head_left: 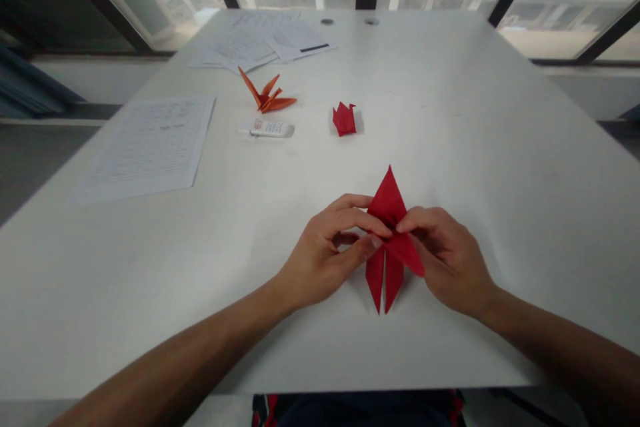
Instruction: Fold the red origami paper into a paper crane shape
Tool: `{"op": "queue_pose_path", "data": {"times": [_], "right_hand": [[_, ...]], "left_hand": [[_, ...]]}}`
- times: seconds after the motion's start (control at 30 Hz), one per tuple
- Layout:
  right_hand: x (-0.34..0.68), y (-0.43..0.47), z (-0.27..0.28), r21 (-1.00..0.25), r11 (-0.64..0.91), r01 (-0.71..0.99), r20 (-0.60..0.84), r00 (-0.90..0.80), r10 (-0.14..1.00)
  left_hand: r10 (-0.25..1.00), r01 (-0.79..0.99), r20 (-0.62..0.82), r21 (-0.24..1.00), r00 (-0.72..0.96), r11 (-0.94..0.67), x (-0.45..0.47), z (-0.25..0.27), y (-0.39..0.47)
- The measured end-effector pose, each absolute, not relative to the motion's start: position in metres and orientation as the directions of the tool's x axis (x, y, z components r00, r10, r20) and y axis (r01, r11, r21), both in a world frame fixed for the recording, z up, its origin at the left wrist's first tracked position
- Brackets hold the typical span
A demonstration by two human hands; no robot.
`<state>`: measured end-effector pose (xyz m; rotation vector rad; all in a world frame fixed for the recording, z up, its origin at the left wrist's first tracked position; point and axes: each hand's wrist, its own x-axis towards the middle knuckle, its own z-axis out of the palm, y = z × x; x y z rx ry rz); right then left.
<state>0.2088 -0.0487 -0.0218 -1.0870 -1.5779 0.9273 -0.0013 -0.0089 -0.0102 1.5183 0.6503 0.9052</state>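
A red origami paper [387, 197], folded into long points, is between my two hands near the front of the table. One point aims away from me, and two narrow points lie side by side toward me. My left hand [333, 247] pinches its left side, thumb and fingertips close to the centre. On the other side, my right hand [443, 257] grips a flap that slants down to the right, its fingertips at the middle crease. The fingers cover part of the centre folds.
Beyond my hands stand a small red paper crane [345, 119] and an orange paper crane [269, 97]. A white tube [267, 128] lies by the orange crane. Printed sheets [150, 147] are on the left, more papers [245, 47] at the back of the white table [500, 147].
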Motion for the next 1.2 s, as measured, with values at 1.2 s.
{"op": "queue_pose_path", "data": {"times": [1.2], "right_hand": [[0.210,-0.045,-0.019,-0.990,0.132,0.043,0.123,-0.181,0.976]], "left_hand": [[0.852,-0.190,-0.099,0.956,0.514,0.225,0.003,-0.012,-0.007]]}}
